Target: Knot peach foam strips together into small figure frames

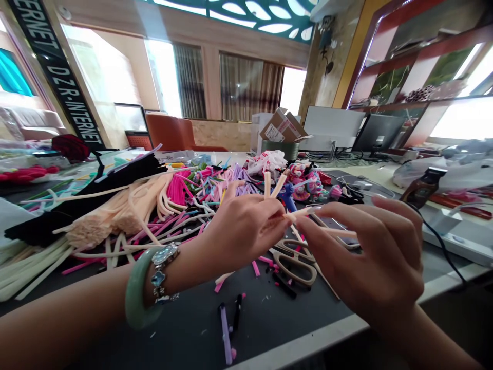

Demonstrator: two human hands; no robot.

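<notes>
Grip closed: left hand (244, 226) and right hand (370, 257) pinch peach fuzzy pipe-cleaner stems (274, 186) above beige-handled scissors (295, 259) lying on the dark counter (185, 329), toward its near edge.

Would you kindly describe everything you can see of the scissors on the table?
The scissors lie flat on the dark table, just beyond and below the two hands. Only the beige, plastic-looking handles with two oval loops show clearly; the blades are hidden behind the right hand, so open or closed cannot be told. Neither hand touches them. Pink and black pipe-cleaner scraps lie around the handles.
</notes>
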